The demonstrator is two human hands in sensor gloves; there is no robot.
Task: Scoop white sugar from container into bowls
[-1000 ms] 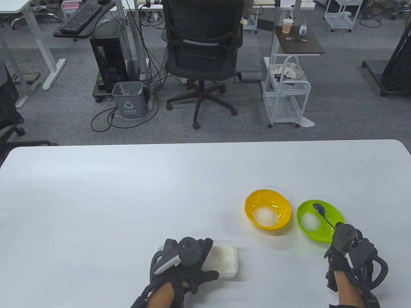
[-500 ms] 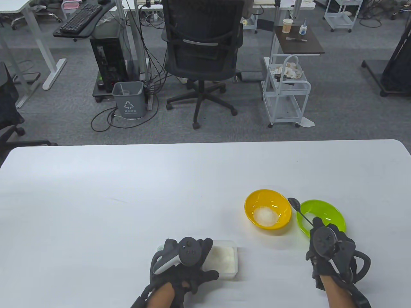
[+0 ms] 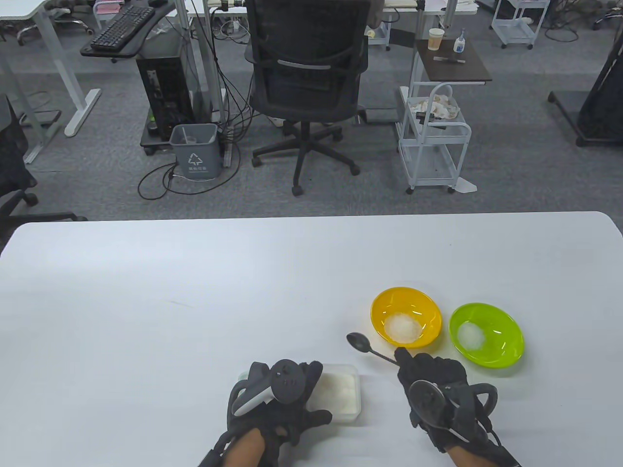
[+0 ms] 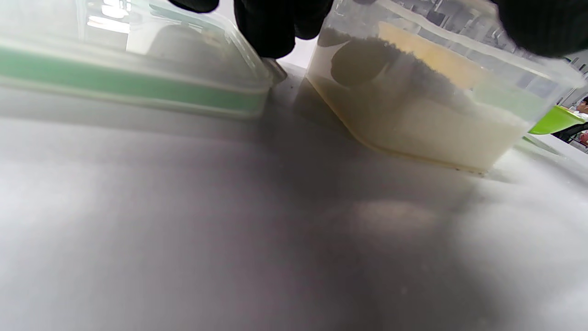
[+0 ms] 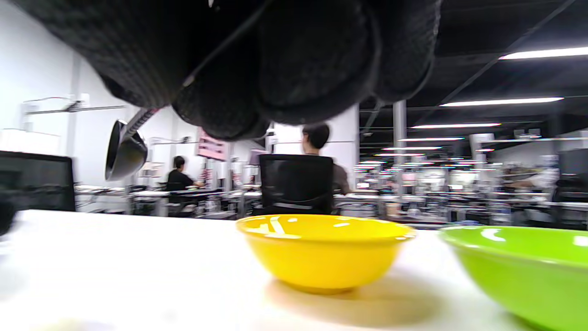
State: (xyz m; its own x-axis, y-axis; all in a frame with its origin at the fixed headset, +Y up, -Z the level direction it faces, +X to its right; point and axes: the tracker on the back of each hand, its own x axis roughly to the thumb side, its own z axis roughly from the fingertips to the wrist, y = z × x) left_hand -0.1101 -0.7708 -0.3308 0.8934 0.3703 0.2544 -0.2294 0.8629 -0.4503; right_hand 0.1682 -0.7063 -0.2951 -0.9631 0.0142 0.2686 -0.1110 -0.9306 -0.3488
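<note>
The white table (image 3: 194,292) sits in an office. My left hand (image 3: 277,399) holds the sugar container (image 3: 340,394) near its front edge. My right hand (image 3: 433,389) grips the spoon (image 3: 360,342), seemingly empty, between container and yellow bowl (image 3: 406,317); the green bowl (image 3: 485,334) lies beyond. Next, I judge, another scoop. Only the left wrist view shows a green-banded lid (image 4: 128,78) alongside.

Recycling-arrows sign on grey waste bin (image 3: 194,151), 11 o'clock on floor; characters beneath too small to read.

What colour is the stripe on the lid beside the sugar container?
Green, on the clear lid; it shows best in the left wrist view.
</note>
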